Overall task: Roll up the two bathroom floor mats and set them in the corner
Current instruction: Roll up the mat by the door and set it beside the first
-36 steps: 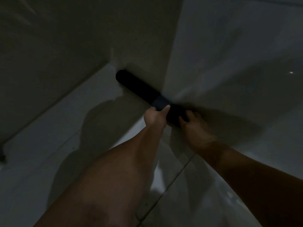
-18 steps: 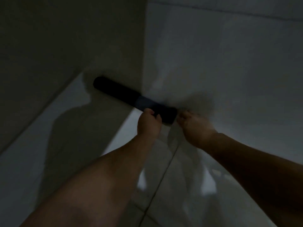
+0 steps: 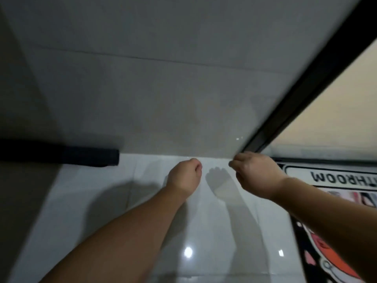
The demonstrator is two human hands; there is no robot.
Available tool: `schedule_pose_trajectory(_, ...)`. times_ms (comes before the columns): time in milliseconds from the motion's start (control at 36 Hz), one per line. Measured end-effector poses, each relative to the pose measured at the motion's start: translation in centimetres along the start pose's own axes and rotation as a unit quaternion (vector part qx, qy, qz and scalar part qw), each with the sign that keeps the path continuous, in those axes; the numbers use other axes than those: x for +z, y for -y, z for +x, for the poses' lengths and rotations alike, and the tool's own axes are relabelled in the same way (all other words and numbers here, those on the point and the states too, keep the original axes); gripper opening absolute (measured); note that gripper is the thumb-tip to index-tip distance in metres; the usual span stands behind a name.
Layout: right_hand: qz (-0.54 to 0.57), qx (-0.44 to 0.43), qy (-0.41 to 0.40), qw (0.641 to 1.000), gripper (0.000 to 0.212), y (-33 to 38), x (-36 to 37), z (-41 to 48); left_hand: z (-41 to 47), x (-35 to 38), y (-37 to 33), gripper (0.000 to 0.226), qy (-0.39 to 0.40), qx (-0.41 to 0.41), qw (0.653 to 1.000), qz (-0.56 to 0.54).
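Overhead, so to speak, the grey tiled wall [image 3: 163, 78] fills the upper half of the frame, meeting the glossy white floor [image 3: 204, 231] along a line across the middle. A black door frame [image 3: 306, 82] runs diagonally down from the upper right corner to the floor. At the right edge and lower right lies a flat mat [image 3: 318, 237], printed with a black border, orange and pink shapes, and upside-down lettering. At the left edge, a dark rolled mat [image 3: 77, 158] lies on the floor against the base of the wall, apart from both hands. Both bare forearms reach in from the bottom. The right hand [image 3: 255, 174] hovers near the flat mat's upper corner, fingers curled, holding nothing. The left hand [image 3: 184, 176], at centre, is loosely curled and empty above the floor.
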State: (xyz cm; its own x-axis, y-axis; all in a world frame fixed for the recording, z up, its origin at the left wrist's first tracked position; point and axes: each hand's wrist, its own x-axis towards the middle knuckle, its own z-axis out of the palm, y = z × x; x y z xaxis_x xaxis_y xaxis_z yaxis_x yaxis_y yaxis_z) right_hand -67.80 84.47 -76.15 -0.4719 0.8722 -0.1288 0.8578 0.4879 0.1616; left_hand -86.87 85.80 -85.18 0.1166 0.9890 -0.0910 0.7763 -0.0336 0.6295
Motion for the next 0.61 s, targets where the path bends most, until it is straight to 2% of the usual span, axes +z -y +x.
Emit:
schedule_pose_trajectory(111,-0.011,-0.005,-0.044,0.999,0.003,-2.2,-0.9,-3.0,-1.3,-0.1,-4.3,0.033,0.003,0.076,0.996,0.051)
schedule_pose_trajectory(222,0.018,-0.021,-0.062,0.998,0.026,-3.3,-1.0,-5.2,-2.8,-1.1,-8.1,0.036,0.026,0.109,0.987,0.116)
schedule_pose_trajectory(333,0.018,-0.039,-0.052,0.998,0.037,-4.7,-1.8,-6.7,-3.5,-2.0,-11.5,0.034,0.048,0.142,0.974,0.172)
schedule_pose_trajectory(611,0.099,-0.014,-0.140,0.985,0.035,-15.6,-3.3,-10.6,-3.6,-0.9,-22.5,0.035,0.040,0.108,0.976,0.186)
